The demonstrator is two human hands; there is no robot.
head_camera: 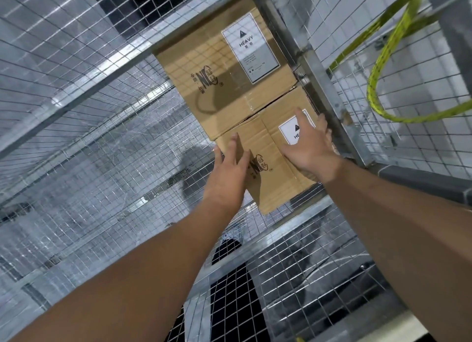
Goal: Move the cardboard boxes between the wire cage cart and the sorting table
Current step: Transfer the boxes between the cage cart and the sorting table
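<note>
The far box (217,68) and near box (270,168) are seen lying in the cart (321,83), against its right wall. The near box is touched by both hands, fingers straight: the left hand (229,170) is laid at its left edge, the right hand (309,145) is spread over its label (287,132). Neither box appears to be lifted yet.

Carrier: wire cage cart (107,147), mesh floor | Load: near cardboard box (277,184), far cardboard box (204,60) | Lie: flat, touching end to end, along right wall
</note>
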